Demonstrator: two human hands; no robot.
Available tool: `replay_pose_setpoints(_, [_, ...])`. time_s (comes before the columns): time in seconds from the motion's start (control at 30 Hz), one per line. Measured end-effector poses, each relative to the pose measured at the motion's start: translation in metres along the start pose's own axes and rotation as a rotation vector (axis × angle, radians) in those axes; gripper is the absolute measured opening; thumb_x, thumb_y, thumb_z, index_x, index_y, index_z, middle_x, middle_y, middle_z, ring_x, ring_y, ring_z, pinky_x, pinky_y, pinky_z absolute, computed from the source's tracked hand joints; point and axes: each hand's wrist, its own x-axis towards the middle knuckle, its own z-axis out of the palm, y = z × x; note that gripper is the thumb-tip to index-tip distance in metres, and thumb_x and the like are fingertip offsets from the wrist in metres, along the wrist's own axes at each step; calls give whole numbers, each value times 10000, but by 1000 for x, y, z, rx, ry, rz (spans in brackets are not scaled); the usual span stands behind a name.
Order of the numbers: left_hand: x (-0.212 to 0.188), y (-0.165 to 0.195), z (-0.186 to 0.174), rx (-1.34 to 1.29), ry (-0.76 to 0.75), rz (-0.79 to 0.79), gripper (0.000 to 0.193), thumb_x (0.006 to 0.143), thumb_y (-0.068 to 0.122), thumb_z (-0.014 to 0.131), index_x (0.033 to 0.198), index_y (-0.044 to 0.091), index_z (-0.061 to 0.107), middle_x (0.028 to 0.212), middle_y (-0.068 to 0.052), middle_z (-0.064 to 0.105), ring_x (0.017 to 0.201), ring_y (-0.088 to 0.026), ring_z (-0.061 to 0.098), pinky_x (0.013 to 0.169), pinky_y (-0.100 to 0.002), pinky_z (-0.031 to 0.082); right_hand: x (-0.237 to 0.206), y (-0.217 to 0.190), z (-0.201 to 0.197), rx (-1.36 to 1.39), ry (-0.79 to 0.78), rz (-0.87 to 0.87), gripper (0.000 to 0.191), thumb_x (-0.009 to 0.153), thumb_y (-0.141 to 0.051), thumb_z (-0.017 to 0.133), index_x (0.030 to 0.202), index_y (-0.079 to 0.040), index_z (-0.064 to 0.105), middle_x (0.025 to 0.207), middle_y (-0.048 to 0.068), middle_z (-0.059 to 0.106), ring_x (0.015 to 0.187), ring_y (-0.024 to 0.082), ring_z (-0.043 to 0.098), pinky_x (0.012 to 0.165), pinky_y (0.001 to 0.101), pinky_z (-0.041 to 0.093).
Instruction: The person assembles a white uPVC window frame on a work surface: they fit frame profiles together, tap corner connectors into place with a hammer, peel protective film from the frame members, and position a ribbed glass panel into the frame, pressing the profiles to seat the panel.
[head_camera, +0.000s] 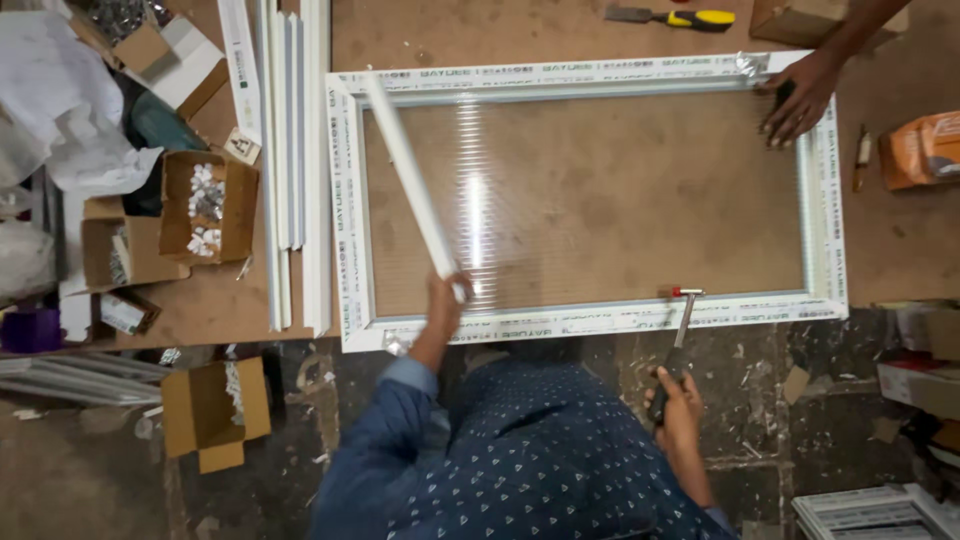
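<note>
Looking down on a brown desk (600, 30) in a pretty messy workshop — cardboard boxes (207, 205) of small white bits sit left, spare white strips (290, 150) lie beside the window frame (350, 200), and a yellow-handled scraper (680, 17) rests up top. The frame's near edge runs right along the desk edge, with stained floor (780, 400) below. The left hand (445, 295) is clenched around the low end of a long white strip (410, 170) slanting over the glass. The right hand (675, 400) grasps a small hammer (680, 320), head at the frame's near rail. Another person's hand (800, 95) rests on the far right corner — bare desk beyond it.
</note>
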Motion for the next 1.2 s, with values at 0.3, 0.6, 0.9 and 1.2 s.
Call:
replay_pose_setpoints(0.3, [-47, -132, 58, 743, -149, -73, 330, 989, 250, 592, 1231, 25, 575, 686, -161, 629, 541, -245, 621, 510, -382, 520, 139, -75, -22, 284, -52, -57, 125, 981, -121, 681, 1091, -79, 638, 901, 41, 678, 722, 155, 661, 589, 307, 543])
replay_pose_setpoints(0.6, [-49, -213, 253, 1103, -334, 436, 404, 1056, 433, 600, 1285, 107, 663, 905, -133, 733, 830, -292, 701, 722, -416, 552, 236, -139, -78, 153, -116, -156, 196, 939, -154, 717, 1095, -106, 608, 918, 50, 709, 592, 133, 597, 464, 298, 488])
replay_pose_setpoints(0.9, [-66, -246, 326, 1067, -325, 99, 453, 1029, 389, 587, 1391, 115, 585, 907, -123, 730, 745, -209, 736, 718, -368, 575, 288, -168, -138, 175, -224, -69, 209, 973, -189, 706, 1138, -110, 605, 908, 39, 685, 616, 135, 612, 485, 299, 498])
replay_pose_setpoints(1.2, [-42, -297, 347, 1194, -482, 257, 746, 957, 333, 666, 1601, 135, 345, 1204, -233, 705, 1077, -393, 700, 939, -458, 535, 284, -140, -159, 260, -248, 29, 189, 970, -176, 695, 1058, -126, 536, 766, 20, 604, 565, 151, 585, 465, 310, 487])
